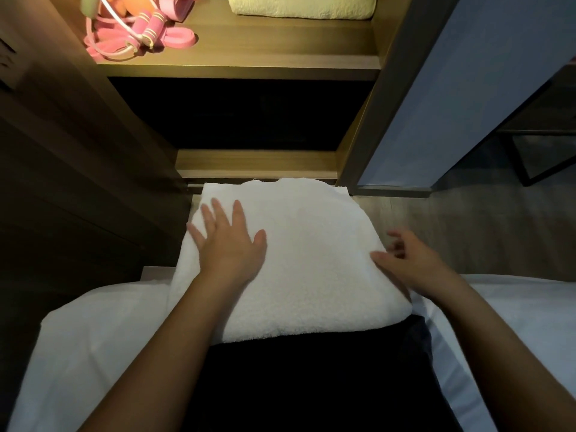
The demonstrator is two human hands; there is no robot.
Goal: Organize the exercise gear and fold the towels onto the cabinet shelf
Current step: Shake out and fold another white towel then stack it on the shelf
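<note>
A white towel (305,254), folded into a thick square, lies across my lap at the edge of the bed. My left hand (229,241) presses flat on its left half with fingers spread. At the towel's right edge, my right hand (405,260) touches it with the thumb on the cloth and the fingers loosely spread and blurred. On the lit cabinet shelf (249,62) above lie a pink jump rope and pink bands (140,35) at the left. A folded pale towel (299,6) sits at the shelf's back right.
A dark lower compartment (243,113) opens under the lit shelf, with a wooden ledge (255,163) below it. An open cabinet door (461,88) stands at the right. White bedding (93,338) lies on both sides of my dark-clothed legs.
</note>
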